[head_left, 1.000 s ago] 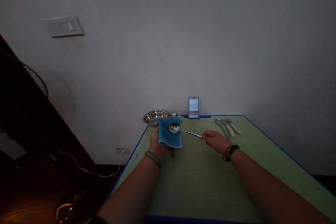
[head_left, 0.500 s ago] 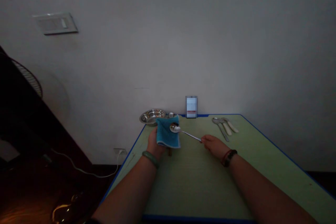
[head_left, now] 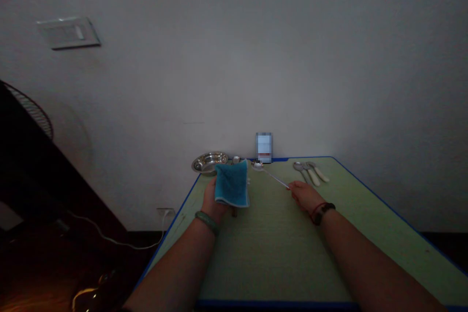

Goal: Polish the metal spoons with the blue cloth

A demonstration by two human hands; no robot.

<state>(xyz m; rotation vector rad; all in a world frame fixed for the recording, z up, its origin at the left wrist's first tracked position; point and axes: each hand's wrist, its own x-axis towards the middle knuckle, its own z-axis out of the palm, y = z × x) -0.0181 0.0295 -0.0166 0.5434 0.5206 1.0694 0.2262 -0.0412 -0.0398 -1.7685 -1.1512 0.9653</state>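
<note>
A blue cloth (head_left: 232, 185) with a pale edge lies over my left hand (head_left: 210, 199), which holds it from beneath. The left fingers are mostly hidden under the fabric. My right hand (head_left: 306, 196) is closed on the end of a long-handled metal spoon (head_left: 257, 165). The spoon's bowl points away to the left and stands apart from the cloth, just beyond its upper right edge. Behind the cloth, a small shiny metal thing (head_left: 236, 159) is partly covered.
At the table's back left corner is a shiny metal bowl (head_left: 194, 165). A lit phone (head_left: 264, 147) leans against the wall. Several pieces of cutlery (head_left: 313, 175), some cream-handled, lie beyond my right hand on the blue-edged green table (head_left: 278, 253).
The spoon's bowl has come off the cloth and moved to the right and away from me. My left hand keeps the cloth. The view has shifted slightly.
</note>
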